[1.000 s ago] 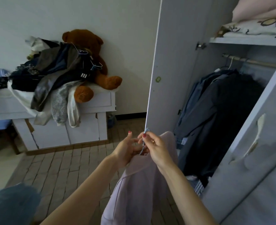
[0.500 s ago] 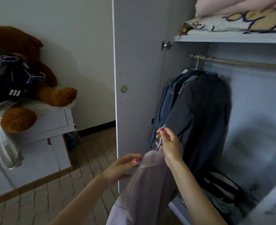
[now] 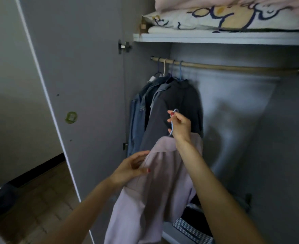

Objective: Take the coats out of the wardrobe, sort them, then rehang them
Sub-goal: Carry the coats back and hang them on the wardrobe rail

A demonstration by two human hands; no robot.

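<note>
While your right hand [image 3: 180,125] pinches the neck of the pale blue hanger [image 3: 172,123] with fingers curled round the wire, the hook at its top pokes out just above your knuckles, and that hook is what the next move turns on. Look where it lies relative to the wooden rail [image 3: 233,67]: the rail runs left to right across the wardrobe, well above your hand and slightly farther back, so the hook has to travel up and a little inward before it can drop over. The lilac coat [image 3: 155,187] hangs straight down from the hanger, its long axis vertical, in front of the dark coats [image 3: 177,106] already bunched at the left end of the rail. Your left hand [image 3: 133,167] grips the coat's left shoulder, thumb on the front and fingers tucked behind the fabric, lower than the right and further from the rail. The right hand is plainly the nearer one and, by my judgement, the one to lift. I would aim for the bare stretch of rail just to the right of the last blue hook, since the left end looks crowded. Whether the hook's opening faces toward or away from you cannot be told from this angle, so check that before you raise it.
</note>
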